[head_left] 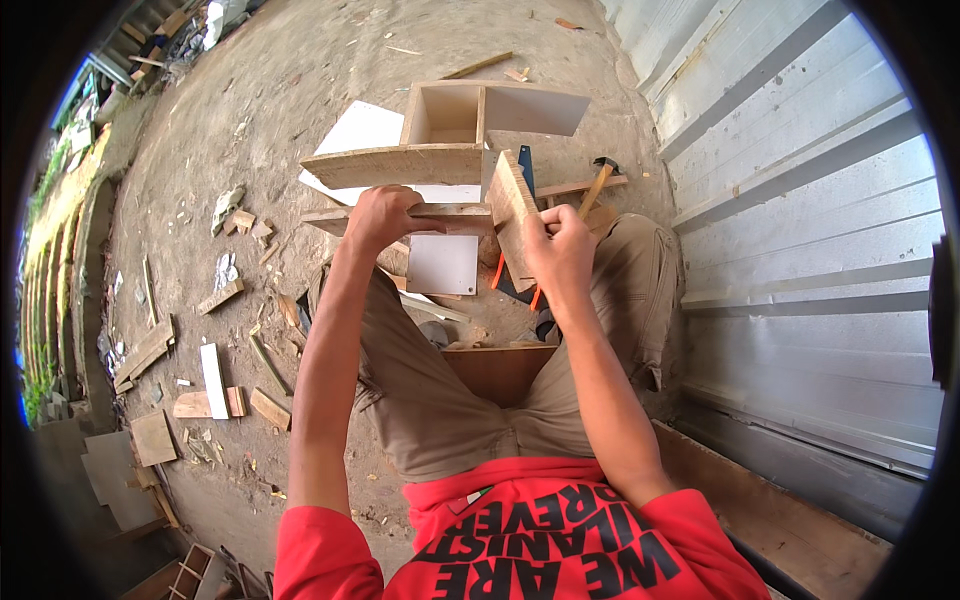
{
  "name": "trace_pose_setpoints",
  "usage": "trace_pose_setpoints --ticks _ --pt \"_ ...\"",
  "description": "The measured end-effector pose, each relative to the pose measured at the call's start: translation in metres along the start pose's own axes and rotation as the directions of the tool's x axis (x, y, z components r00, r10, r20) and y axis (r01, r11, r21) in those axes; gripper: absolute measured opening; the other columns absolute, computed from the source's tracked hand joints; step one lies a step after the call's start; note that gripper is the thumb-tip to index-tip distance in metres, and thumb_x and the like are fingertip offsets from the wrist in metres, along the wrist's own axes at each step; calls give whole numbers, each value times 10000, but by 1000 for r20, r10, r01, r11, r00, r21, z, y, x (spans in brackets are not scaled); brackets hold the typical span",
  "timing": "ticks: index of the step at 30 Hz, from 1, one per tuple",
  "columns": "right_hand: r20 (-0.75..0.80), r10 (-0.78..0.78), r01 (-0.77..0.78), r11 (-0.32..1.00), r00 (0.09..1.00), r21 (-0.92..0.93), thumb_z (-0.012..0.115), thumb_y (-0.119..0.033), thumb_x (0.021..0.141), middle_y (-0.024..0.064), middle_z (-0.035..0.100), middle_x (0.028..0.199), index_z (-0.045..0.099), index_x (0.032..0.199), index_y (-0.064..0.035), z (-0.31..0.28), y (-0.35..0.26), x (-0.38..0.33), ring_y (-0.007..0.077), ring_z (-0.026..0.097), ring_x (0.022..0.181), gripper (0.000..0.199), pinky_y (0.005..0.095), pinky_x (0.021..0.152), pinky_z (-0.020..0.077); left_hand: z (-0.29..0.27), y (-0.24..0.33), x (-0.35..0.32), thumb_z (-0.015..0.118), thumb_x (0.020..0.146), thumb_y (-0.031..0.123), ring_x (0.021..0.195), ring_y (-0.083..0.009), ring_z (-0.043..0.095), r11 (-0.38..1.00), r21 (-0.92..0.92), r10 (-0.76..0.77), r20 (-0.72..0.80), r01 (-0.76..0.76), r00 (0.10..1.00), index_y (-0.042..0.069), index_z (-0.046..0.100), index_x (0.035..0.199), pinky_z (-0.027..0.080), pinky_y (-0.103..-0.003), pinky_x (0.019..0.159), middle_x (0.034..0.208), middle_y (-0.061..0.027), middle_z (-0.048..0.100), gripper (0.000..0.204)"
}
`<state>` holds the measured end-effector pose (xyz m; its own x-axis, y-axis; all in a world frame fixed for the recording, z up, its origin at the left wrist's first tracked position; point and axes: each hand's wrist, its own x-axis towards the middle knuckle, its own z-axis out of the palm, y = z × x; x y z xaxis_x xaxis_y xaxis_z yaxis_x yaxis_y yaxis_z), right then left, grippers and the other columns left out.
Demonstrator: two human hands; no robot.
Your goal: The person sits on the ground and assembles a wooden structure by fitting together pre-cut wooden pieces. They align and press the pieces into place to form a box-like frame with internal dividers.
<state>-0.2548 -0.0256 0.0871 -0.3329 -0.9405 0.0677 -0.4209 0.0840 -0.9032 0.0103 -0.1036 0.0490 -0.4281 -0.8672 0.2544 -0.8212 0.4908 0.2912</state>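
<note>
A: Two hands meet on one workpiece. My right hand (560, 250) has its fingers (545, 228) wrapped and pressed shut around the plywood offcut (512, 215), which stands on edge with its long axis running away from me.

B: And your left?

A: My left hand (378, 220) lies palm-down, fingers curled tight over the end of the long board (395, 165), whose long axis runs left to right. The offcut butts against that board's right end, nearly square to it, so the right hand is the nearer to the joint.

B: Surroundings?

A: Beyond stands an open wooden box (470, 115); a hammer (598, 185) lies just right of the offcut, a white panel (442, 265) lies below the board, and scraps litter the dirt floor (250, 120).
</note>
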Motion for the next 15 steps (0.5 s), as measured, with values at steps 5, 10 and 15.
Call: trace_pose_setpoints --ticks 5,10,15 --pt "37 12 -12 1000 999 0 648 -229 852 156 630 606 544 838 -5 41 -12 -21 338 643 551 248 462 570 498 -10 -13 2 910 630 493 721 -314 665 999 -13 -42 52 43 998 40 734 768 518 -411 668 732 -99 689 506" --pt "-50 -10 15 995 999 97 641 -175 864 158 610 589 520 873 -1 70 2 -23 309 624 503 212 437 527 490 -15 -16 5 872 679 472 793 -332 652 988 -121 105 29 -101 994 47 714 819 509 -435 709 780 -106 684 474" --pt "-14 51 -46 968 999 245 642 -122 889 121 624 613 498 900 0 70 -14 -26 199 604 470 189 362 474 472 -8 23 11 868 730 308 895 -320 688 973 -179 149 -6 -148 989 79 749 1029 542 -418 796 928 -101 732 395"
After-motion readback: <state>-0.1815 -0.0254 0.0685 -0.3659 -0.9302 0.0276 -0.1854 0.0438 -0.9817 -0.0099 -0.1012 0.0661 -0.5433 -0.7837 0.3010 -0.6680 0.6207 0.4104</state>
